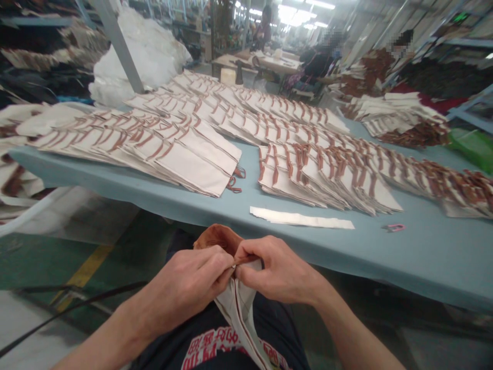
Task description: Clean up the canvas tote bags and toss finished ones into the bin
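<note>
Above my lap, my left hand [200, 272] and my right hand [275, 270] meet in a pinch on one cream fabric piece with brown trim [241, 308]. My thumbs and forefingers press together at its edge, close to each other. A brown flap [217, 237] of the piece sticks up behind my left fingers. Its lower part hangs toward my lap, showing a dark strip along its length. Exactly what lies between the fingertips is too small to make out.
A blue-covered table [192, 208] stands before me, bearing rows of overlapping cream pieces with brown trim [200, 154]. Near its front edge lie a cream strip [302, 218] and small pink-handled thread snips [395, 227]. A metal post [117, 43] rises at the left. People sit farther back.
</note>
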